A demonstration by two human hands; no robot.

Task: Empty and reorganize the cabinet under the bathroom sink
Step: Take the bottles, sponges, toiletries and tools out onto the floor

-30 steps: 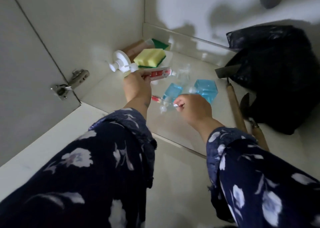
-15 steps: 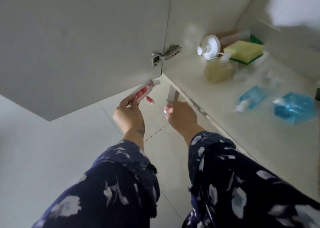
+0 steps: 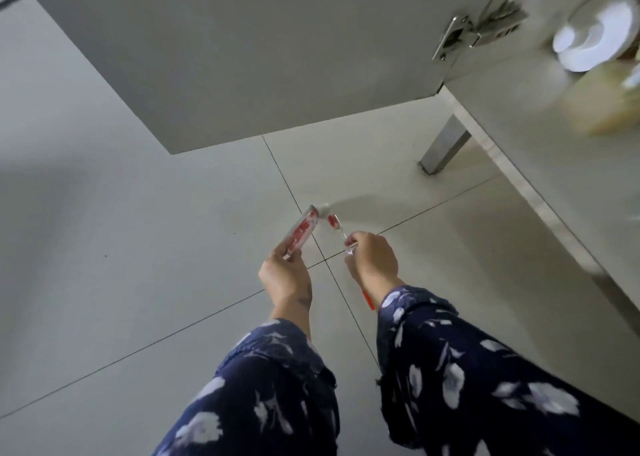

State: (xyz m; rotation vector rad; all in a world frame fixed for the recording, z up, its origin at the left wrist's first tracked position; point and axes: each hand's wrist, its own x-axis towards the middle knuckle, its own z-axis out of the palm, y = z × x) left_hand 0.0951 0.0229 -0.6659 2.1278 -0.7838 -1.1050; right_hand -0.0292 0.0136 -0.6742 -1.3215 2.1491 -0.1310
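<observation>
Both hands have left the cabinet (image 3: 554, 137): the left hand (image 3: 285, 275) grips the toothpaste (image 3: 300, 231), the right hand (image 3: 372, 258) a toothbrush (image 3: 337, 226), over the floor (image 3: 138, 248), 2 items emptied.

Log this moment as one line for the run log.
left hand: holds toothpaste tube | right hand: holds toothbrush | location: over tiled floor, outside cabinet | cabinet door: open

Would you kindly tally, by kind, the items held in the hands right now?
Toothpaste tube, in the left hand: 1
Toothbrush, in the right hand: 1
Total: 2
</observation>
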